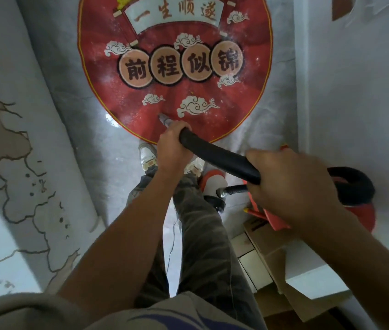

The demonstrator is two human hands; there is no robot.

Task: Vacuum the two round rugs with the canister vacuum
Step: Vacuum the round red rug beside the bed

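Pale shirt fabric (pixel 155 313) fills the bottom edge of the frame, and both bare forearms reach forward from it. At mid right the right hand (pixel 291 184) has its fingers wrapped round the black hose (pixel 217 156). Partly hidden behind that hand, the red canister vacuum (pixel 365 215) sits on the floor against the right-hand wall, with a cardboard box (pixel 274 248) just below it in the frame.

Further out, near the centre, the left hand (pixel 172 146) grips the front end of the hose just behind the nozzle (pixel 164 118). Below this hand the person's shoes (pixel 147 156) stand just off the rug's near rim.

The nozzle tip touches the red round rug (pixel 117 98) close to its lower edge, beside a printed cloud. Pale specks and a dusty haze show over the rug's middle and its upper right. Going by that, I judge this rug to be barely begun, with only the near edge under the nozzle and most of the surface left to cover.

No second round rug is in view, so whether it has been cleaned cannot be told. A printed sheet with map-like outlines (pixel 10 151) lies along the left of the frame.
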